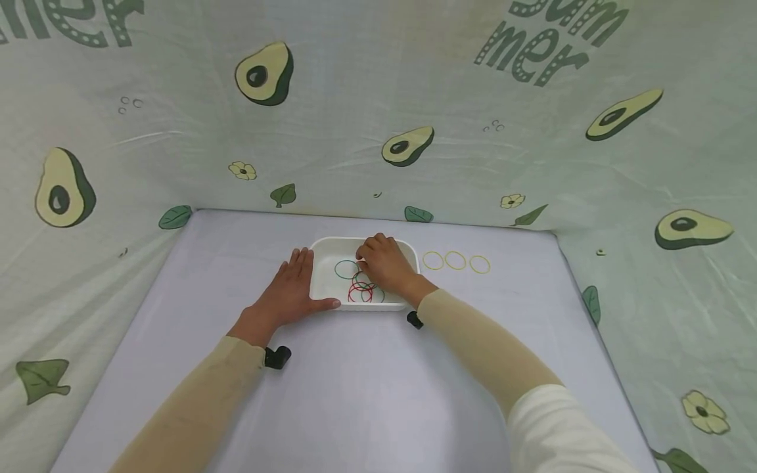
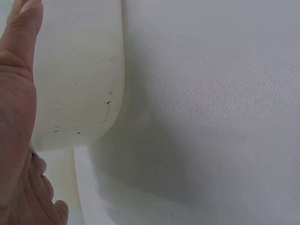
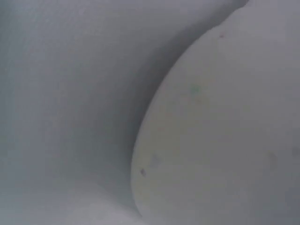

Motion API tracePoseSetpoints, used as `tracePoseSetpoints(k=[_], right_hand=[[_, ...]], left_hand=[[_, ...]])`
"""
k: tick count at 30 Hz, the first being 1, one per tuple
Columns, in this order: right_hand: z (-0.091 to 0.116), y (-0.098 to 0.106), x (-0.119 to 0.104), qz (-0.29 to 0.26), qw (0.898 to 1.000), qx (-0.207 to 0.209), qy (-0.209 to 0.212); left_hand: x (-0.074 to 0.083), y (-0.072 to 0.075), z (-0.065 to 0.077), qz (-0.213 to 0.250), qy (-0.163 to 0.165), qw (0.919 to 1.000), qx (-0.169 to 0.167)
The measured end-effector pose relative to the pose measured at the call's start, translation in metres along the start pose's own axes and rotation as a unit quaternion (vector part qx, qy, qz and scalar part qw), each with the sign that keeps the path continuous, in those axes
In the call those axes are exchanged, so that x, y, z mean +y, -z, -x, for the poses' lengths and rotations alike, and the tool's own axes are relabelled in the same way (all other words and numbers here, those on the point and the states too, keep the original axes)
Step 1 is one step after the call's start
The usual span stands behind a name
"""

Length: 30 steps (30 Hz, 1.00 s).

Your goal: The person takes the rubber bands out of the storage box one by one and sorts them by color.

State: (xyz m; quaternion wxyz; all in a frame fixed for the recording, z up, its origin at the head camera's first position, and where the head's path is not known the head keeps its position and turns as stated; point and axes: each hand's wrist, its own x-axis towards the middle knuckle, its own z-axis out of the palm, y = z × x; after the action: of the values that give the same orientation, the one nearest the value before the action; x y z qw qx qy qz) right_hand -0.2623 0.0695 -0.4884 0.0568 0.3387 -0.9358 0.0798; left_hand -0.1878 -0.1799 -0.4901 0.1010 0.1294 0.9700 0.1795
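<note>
A white tray with rounded corners holds several thin rings that look like rubber bands, among them a green band and a tangle of red bands. My left hand lies along the tray's left side, fingers extended, its thumb on the front rim. In the left wrist view that palm is beside the tray's outer wall. My right hand reaches over the right side into the tray, fingers bent down near the bands; whether they pinch one is hidden. Only the tray's blurred wall shows in the right wrist view.
Three yellow bands lie in a row on the white tabletop, right of the tray. Behind and at both sides hangs a pale cloth printed with avocados. Black wrist-camera parts stick out under the wrists.
</note>
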Motion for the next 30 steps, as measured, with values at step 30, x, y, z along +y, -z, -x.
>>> tracePoseSetpoints(k=[30], right_hand=[[0.003,-0.018,0.0,0.057,0.995,-0.057,0.054]], left_hand=[[0.006,0.005,0.005,0.004,0.011,0.9999,-0.01]])
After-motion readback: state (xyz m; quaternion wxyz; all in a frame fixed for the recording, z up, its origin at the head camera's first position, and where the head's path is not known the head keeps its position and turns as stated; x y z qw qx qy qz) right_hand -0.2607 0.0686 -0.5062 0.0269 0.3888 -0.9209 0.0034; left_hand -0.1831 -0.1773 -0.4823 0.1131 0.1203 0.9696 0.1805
